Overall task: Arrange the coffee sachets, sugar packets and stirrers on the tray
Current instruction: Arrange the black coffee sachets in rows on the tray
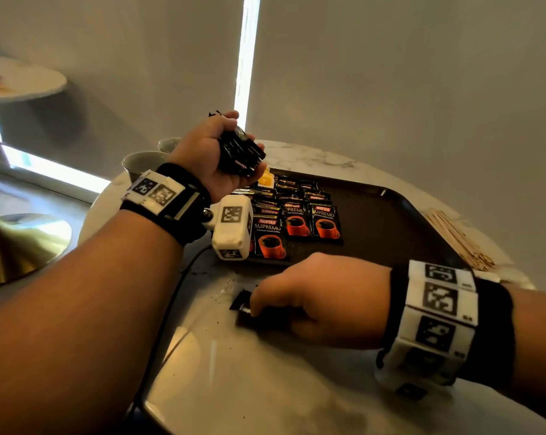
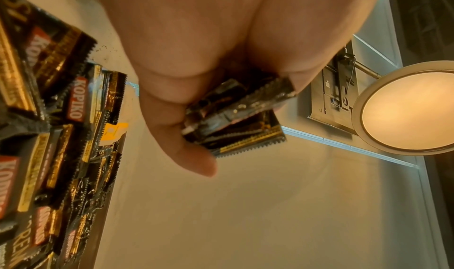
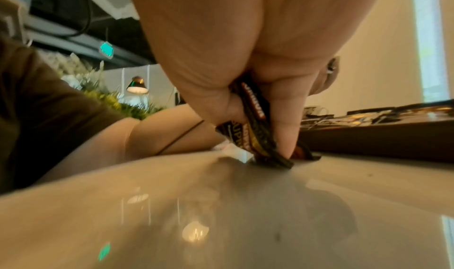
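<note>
Gathering step judged underway. Sachet bundle (image 1: 241, 152) clutched in left hand (image 1: 209, 152) above tray (image 1: 391, 221). Loose sachets (image 3: 258, 137) on table (image 1: 265, 387) pinched by right hand (image 1: 315, 296). Next: lift needed, then neat rows laid on tray.

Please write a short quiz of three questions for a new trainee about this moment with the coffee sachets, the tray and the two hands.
1. True or false: the left hand is empty.
2. Where do the wooden stirrers lie? A) on the tray B) on the table, right of the tray C) in a cup
3. Fill in: the right hand pinches sachets whose lower edge touches the ____.

Key
1. False: its grip holds a bundle of sachets above the tray.
2. B.
3. Table; these sachets are in front of the tray, not yet on it.
</note>
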A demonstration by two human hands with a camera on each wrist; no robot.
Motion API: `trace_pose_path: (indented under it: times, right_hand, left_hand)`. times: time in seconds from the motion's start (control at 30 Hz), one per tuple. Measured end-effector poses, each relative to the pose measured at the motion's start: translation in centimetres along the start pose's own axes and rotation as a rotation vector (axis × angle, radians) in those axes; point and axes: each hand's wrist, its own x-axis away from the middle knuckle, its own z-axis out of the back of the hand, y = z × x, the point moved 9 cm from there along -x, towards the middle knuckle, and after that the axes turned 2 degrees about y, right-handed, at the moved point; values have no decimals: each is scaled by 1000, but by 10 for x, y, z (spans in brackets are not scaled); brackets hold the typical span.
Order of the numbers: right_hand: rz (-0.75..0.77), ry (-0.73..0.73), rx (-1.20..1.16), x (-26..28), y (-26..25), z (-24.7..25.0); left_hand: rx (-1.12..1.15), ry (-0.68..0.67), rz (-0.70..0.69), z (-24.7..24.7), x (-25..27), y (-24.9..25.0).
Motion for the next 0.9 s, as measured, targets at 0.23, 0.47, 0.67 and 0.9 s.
trace_pose_path:
  times: [0.23,0.47,0.67,0.9]
  right_hand:
    - [-259,379,-407,45,66,55]
    - [-325,1079,-1093,63,145,82]
    - [-351,1317,-1159,78,167,75]
    - [-244,1238,-1084,78,165,70]
  left_hand:
    - [-61,4,12,-3,3,-5]
    - [-172,-8,76,-34,14,-27]
    - [-551,-54,40,-88,27,-39]
    - [-482,-80,-24,-115,20,-69]
